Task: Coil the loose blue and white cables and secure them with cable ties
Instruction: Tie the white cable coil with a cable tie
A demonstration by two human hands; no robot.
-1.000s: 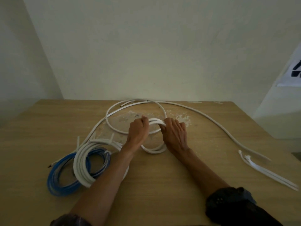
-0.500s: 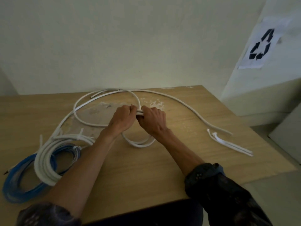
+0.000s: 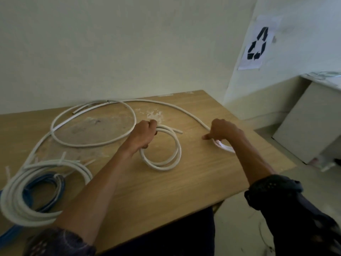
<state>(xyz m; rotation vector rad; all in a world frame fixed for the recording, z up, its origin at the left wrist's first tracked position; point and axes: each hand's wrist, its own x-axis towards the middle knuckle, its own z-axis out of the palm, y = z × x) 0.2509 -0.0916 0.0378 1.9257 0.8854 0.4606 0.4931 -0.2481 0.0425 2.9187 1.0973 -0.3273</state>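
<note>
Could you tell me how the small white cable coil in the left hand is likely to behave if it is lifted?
Probably springy rather than floppy: the small white coil lies in smooth round loops. It would likely spring open if the left hand released its grip, as no tie binds it yet.

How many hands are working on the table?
2. The left hand grips the small white coil in the middle; the right hand is over the cable ties, further right.

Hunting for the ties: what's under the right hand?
White ties stick out from under the right hand, lying on the table. Their other ends, and whether the hand grips them, are covered.
</note>
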